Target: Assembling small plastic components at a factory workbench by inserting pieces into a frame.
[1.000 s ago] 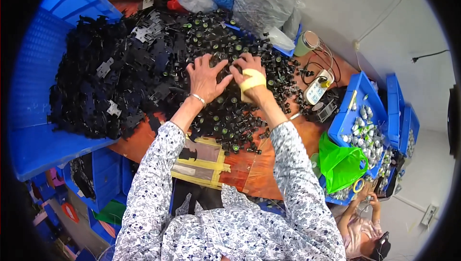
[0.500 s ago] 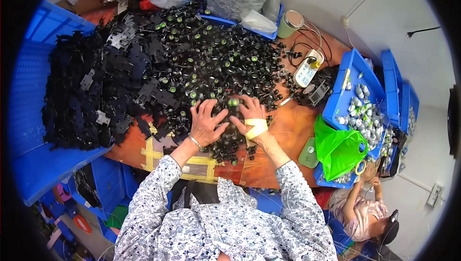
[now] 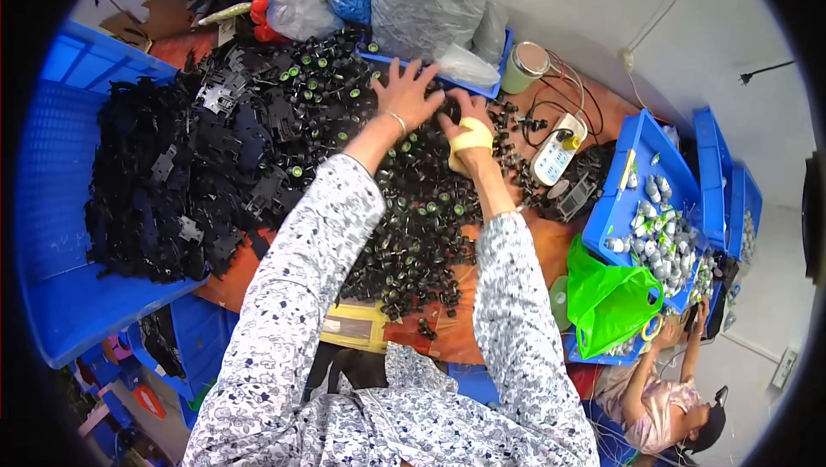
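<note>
Both my arms reach to the far side of a wide heap of small black round parts (image 3: 413, 248), some with green centres. My left hand (image 3: 409, 97) lies over the heap's far edge, palm down, with its fingers spread. Just to its right is my right hand (image 3: 470, 130), a pale yellow wrap around its palm. Its fingers stretch forward, apart, over the black parts at the far edge. Neither hand shows a part gripped in it, though the undersides of both are hidden. Flat black plastic plates (image 3: 163, 200) are piled at the left of the heap.
A shallow blue tray (image 3: 490, 89) with plastic bags stands behind my hands. A white power strip (image 3: 557, 156) with cables and a pale green tub (image 3: 522, 70) are at the right. Beyond them are blue bins (image 3: 613, 209) of grey-white parts, a green bag (image 3: 611, 304) and another person (image 3: 662, 402).
Both hands have moved from the near side of the heap to its far edge. Black parts now lie spread further toward me, where my hands were.
</note>
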The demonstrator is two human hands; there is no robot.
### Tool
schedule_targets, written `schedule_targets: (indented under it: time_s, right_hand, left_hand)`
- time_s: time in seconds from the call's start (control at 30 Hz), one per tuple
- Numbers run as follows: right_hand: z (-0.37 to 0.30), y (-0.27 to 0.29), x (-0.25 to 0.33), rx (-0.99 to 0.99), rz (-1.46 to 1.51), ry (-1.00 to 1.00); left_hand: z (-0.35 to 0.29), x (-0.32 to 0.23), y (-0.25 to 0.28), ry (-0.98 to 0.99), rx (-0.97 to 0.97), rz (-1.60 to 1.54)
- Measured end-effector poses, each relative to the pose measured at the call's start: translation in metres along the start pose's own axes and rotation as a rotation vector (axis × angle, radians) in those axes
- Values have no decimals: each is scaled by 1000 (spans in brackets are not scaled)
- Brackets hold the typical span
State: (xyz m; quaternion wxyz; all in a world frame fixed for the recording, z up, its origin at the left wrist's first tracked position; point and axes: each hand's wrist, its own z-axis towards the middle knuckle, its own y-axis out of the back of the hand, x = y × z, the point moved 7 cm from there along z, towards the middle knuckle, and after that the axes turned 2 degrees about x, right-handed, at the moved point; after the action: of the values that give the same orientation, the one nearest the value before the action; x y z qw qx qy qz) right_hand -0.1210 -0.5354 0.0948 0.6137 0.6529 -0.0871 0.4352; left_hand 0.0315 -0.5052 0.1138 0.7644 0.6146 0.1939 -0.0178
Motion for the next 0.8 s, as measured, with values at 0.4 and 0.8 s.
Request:
schedule_targets:
  time_s: [0.4, 0.8]
  right_hand:
    - [-98, 43, 25, 498, -24, 248]
    - [110, -64, 94, 154, 134, 227]
  left_hand:
    - [-139, -45, 65, -239, 148, -192]
    - [81, 124, 63, 128, 48, 194]
